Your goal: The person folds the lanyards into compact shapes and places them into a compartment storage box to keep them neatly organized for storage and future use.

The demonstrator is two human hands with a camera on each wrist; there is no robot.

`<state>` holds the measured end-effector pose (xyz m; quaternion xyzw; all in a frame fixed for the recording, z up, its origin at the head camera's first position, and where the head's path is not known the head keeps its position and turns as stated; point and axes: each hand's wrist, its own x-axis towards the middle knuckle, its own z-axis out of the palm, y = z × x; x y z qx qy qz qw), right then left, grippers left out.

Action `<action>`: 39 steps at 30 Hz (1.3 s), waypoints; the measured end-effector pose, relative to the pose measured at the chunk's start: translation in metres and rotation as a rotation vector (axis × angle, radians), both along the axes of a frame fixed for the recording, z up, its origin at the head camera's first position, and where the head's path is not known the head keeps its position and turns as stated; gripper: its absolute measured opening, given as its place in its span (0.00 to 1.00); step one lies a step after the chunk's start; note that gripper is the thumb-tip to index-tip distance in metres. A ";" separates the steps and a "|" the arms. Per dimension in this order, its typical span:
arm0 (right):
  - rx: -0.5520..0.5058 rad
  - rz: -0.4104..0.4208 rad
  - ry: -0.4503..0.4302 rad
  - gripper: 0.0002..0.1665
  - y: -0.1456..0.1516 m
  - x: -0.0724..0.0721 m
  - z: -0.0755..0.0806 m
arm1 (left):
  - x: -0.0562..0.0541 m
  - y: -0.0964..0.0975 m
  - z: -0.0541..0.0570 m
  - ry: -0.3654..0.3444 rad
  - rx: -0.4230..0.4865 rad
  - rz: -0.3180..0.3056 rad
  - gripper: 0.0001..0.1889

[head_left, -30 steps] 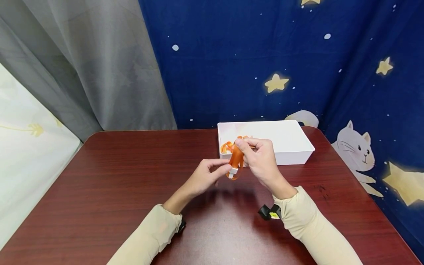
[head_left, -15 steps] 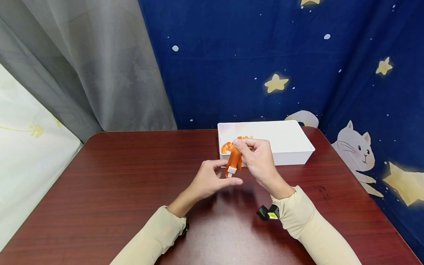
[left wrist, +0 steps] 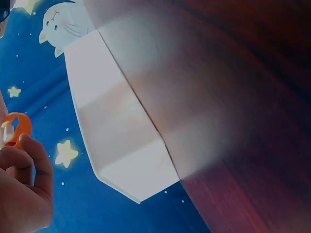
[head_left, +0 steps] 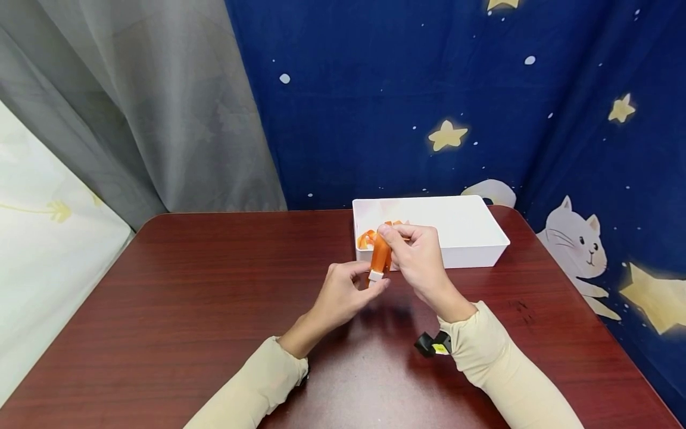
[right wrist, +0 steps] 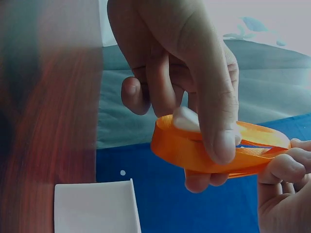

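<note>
Between my two hands is a coiled orange ribbon lanyard (head_left: pixel 381 253) with a small white end piece (head_left: pixel 376 276) at its lower end. My right hand (head_left: pixel 420 262) pinches the upper folds between thumb and fingers. Around the lower end, my left hand (head_left: pixel 340 292) has its thumb and fingers closed on the ribbon beside the white piece. The right wrist view shows the left hand (right wrist: pixel 182 68) with its thumb across the ribbon (right wrist: pixel 189 153), while the right hand (right wrist: pixel 286 179) holds the far end. Only part of the left hand (left wrist: pixel 26 184) appears in the left wrist view.
Just behind my hands stands a white box (head_left: pixel 471 256) at the back right of the dark red table (head_left: pixel 241 280). Some orange and white pieces (head_left: pixel 367 239) show at its left end, partly hidden. A blue curtain (head_left: pixel 348 119) hangs behind the table.
My left hand's thumb swung away from the white end piece, then came back in against it, and that hand shifted slightly right. The right hand kept its hold almost in place.
</note>
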<state>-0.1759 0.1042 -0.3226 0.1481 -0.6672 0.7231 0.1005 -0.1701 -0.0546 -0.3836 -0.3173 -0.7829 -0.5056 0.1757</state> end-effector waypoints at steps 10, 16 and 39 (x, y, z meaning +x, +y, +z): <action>-0.008 0.014 0.017 0.15 0.003 0.000 0.004 | -0.001 0.001 -0.001 0.005 0.045 -0.042 0.06; -0.031 0.015 -0.032 0.17 0.004 0.000 0.007 | 0.000 0.001 0.002 -0.054 0.092 -0.050 0.05; -0.117 0.061 -0.070 0.18 -0.005 -0.001 0.019 | 0.000 0.003 0.005 0.031 0.150 -0.052 0.07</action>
